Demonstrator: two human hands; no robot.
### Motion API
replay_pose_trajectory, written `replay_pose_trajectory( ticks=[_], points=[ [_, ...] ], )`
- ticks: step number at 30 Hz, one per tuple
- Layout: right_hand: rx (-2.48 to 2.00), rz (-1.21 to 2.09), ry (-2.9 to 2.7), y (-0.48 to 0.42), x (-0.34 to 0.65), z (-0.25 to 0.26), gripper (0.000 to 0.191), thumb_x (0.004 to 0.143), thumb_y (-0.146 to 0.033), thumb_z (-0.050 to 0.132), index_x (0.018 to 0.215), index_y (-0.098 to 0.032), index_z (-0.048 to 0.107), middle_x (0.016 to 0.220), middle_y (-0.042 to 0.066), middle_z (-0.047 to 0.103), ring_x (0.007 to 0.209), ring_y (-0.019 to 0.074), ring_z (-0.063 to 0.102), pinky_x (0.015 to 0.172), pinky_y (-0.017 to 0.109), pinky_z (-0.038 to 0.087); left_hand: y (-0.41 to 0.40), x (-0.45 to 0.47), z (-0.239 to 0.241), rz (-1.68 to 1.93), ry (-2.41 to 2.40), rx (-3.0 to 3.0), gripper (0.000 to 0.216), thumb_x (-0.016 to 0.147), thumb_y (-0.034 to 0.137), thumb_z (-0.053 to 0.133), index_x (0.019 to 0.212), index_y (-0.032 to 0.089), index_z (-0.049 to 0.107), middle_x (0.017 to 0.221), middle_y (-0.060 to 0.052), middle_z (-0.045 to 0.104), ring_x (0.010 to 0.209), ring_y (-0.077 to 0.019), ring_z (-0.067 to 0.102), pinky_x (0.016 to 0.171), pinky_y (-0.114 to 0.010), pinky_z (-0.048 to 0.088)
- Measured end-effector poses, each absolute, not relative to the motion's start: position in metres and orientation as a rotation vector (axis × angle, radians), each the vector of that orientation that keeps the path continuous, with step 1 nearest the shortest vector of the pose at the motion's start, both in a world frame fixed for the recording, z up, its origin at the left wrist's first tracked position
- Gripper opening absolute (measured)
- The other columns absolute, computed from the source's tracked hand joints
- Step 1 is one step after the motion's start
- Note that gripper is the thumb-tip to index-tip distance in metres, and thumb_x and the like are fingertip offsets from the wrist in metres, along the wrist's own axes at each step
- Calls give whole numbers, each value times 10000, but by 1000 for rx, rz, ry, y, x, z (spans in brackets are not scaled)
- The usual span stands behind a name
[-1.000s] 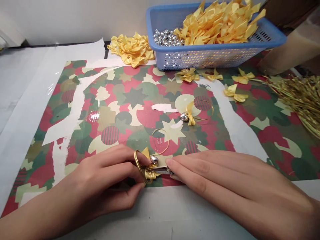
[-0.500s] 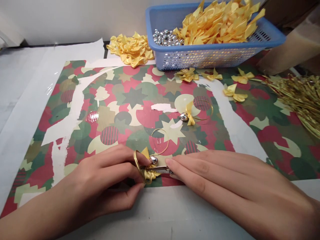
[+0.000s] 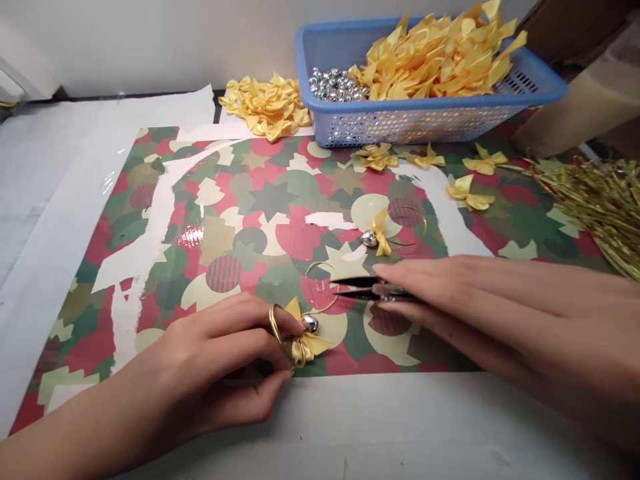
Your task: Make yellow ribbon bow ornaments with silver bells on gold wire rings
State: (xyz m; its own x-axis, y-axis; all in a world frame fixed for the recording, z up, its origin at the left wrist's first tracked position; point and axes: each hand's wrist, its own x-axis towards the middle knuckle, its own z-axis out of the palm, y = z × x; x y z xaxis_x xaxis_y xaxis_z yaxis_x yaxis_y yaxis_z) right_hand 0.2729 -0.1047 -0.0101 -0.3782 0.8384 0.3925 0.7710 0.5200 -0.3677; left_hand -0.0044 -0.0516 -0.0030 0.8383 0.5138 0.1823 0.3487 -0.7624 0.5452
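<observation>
My left hand (image 3: 220,357) pinches a small ornament (image 3: 300,337) near the front edge of the patterned paper: a yellow ribbon bow with a silver bell and a gold cord loop around my fingertips. My right hand (image 3: 480,313) holds small black snips (image 3: 360,290), blades pointing left and slightly apart, a little above and to the right of the ornament. A loose gold cord loop (image 3: 323,287) lies on the paper by the blade tips. A finished bow with bell and loop (image 3: 383,233) rests further back.
A blue basket (image 3: 425,120) at the back holds yellow bows and silver bells. A pile of yellow bows (image 3: 267,107) lies left of it, single bows in front. Gold cords (image 3: 595,200) are heaped at right. Torn festive paper (image 3: 240,213) covers the white table.
My right hand has pulled the snips away from the ornament, up and to the right. My left hand keeps its pinch on the bow in place.
</observation>
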Motion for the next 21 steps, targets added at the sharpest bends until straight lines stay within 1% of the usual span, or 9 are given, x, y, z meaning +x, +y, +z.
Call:
replay_pose_trajectory(
  ticks=[2, 4, 7, 10, 12, 15, 17, 19, 21],
  points=[
    [-1343, 21, -2295, -95, 277, -11, 205, 946, -293, 493, 1040, -240, 667, 926, 33, 747, 834, 215, 717, 790, 301, 566, -52, -5, 0, 459, 627, 2506, 135, 810, 96, 577, 779, 223, 543, 904, 13, 702, 743, -91, 680, 678, -147, 563],
    [-1354, -31, -2339, -87, 279, -13, 180, 945, -281, 499, 1037, -229, 644, 937, 44, 737, 817, 219, 707, 752, 325, 566, -50, -4, 6, 478, 612, 2491, 140, 801, 86, 574, 768, 221, 554, 882, 0, 693, 720, -93, 671, 639, -142, 560],
    [-1335, 18, -2381, -80, 282, -15, 189, 952, -265, 482, 1044, -189, 629, 962, 79, 705, 835, 211, 684, 718, 323, 563, -46, -6, 17, 470, 577, 2443, 161, 762, 61, 580, 756, 221, 570, 831, -16, 669, 690, -112, 648, 557, -160, 550],
    [-1325, 77, -2390, -77, 282, -17, 206, 952, -260, 478, 1050, -165, 633, 969, 102, 672, 861, 208, 664, 706, 314, 557, -38, -13, 23, 415, 501, 2360, 211, 722, 14, 568, 759, 222, 556, 779, -17, 662, 683, -136, 636, 558, -205, 555],
    [-1315, 76, -2372, -77, 280, -17, 208, 937, -280, 513, 1056, -164, 637, 968, 107, 658, 857, 217, 654, 702, 331, 551, -30, -22, 24, 395, 475, 2294, 243, 708, -11, 548, 746, 229, 544, 733, -8, 657, 652, -145, 626, 553, -237, 547],
    [-1270, 79, -2279, -79, 274, -13, 188, 903, -268, 580, 1050, -166, 639, 954, 104, 648, 836, 207, 644, 718, 333, 541, -17, -34, 22, 527, 527, 2210, 224, 704, 5, 571, 694, 229, 568, 623, 1, 625, 546, -149, 574, 526, -291, 518],
    [-1211, 155, -2205, -81, 265, -10, 160, 895, -216, 589, 1042, -175, 635, 942, 92, 647, 837, 188, 641, 723, 311, 537, -9, -38, 24, 740, 610, 2026, 194, 716, 37, 557, 657, 216, 604, 603, -19, 631, 558, -160, 580, 527, -305, 515],
    [-1135, 287, -2176, -83, 253, -7, 165, 892, -174, 576, 1048, -188, 626, 947, 83, 649, 845, 176, 637, 704, 291, 539, -4, -39, 30, 920, 696, 1780, 174, 678, 76, 553, 568, 200, 605, 505, -16, 597, 484, -141, 544, 449, -274, 473],
    [-1061, 440, -2207, -86, 240, -5, 185, 888, -164, 567, 1064, -185, 619, 967, 86, 653, 854, 174, 631, 689, 286, 540, -2, -38, 38, 951, 748, 1543, 160, 625, 128, 551, 479, 194, 556, 390, 5, 510, 381, -106, 453, 361, -236, 389]
  ],
)
